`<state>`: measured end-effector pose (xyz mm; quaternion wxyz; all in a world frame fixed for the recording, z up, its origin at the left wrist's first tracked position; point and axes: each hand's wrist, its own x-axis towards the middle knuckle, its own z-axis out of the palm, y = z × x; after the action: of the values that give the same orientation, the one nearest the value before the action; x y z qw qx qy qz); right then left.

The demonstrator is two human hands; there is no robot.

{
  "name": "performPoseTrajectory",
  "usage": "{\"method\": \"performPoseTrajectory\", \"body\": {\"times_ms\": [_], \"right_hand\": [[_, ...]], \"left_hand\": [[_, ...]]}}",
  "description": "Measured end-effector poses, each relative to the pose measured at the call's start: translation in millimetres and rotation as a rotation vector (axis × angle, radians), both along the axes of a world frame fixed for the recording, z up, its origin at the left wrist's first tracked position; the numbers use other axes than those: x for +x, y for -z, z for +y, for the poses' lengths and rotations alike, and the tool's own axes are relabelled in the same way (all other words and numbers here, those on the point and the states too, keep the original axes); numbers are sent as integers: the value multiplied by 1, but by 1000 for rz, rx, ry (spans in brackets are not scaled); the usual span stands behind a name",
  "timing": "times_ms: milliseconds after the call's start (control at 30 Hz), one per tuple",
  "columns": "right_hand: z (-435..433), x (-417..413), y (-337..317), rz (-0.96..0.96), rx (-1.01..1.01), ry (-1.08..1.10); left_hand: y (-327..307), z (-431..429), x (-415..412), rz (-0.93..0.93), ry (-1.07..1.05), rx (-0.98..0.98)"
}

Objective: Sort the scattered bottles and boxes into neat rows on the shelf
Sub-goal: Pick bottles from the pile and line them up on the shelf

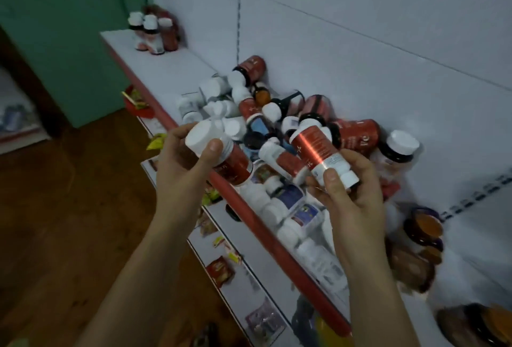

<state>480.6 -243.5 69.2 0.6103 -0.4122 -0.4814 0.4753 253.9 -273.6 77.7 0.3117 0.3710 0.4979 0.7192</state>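
My left hand (184, 169) grips a red-labelled bottle with a white cap (219, 152), cap turned toward me, above the shelf's red front edge (243, 208). My right hand (352, 197) holds a second red-labelled white bottle (318, 152), tilted with its base up and away. Behind both lies a jumbled pile of bottles (263, 108) on the white shelf (166, 64): red, white, amber and dark ones on their sides. A few bottles (151, 32) stand upright together at the shelf's far left end. White bottles with blue labels (293, 208) lie in a line near the front edge.
Brown and amber jars (424, 227) sit at the shelf's right end. A lower shelf (249, 288) holds small snack packets. The white back wall (360, 41) rises behind the pile. A wooden floor (69, 222) and green wall (69, 28) lie to the left.
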Motion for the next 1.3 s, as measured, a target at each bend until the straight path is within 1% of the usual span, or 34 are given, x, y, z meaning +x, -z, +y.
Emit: {"method": "performPoseTrajectory", "body": {"times_ms": [100,200,300,433,567,733,900,967,1000,1133,1200,1300], "right_hand": [[19,-56,3,-10,3,-53],[44,-123,5,0,-11,-56],[68,-198,12,-3,-7,-68],[105,-300,16,-9,-25,-4],[151,-389,11,9,-42,54],[215,-464,9,-16,-32,135],[296,-509,17,-91,-12,208],[333,-524,20,-162,6,224],[352,-530,19,-227,24,237],[431,-546,11,-622,72,287],[470,-547,7,-765,39,282],[509,-539,8,-960,-65,268]], "left_hand": [[2,3,-55,-6,-113,8],[6,14,-118,2,-185,21],[13,29,-191,19,-200,31],[7,52,-301,62,-237,15],[-7,84,-401,56,-256,-28],[-4,141,-485,24,-263,-86],[16,236,-533,94,-191,-142],[20,287,-543,144,-136,-155],[22,313,-545,179,-94,-158],[25,410,-536,379,123,-204],[24,453,-527,525,229,-186],[20,506,-512,699,325,-89]]}}
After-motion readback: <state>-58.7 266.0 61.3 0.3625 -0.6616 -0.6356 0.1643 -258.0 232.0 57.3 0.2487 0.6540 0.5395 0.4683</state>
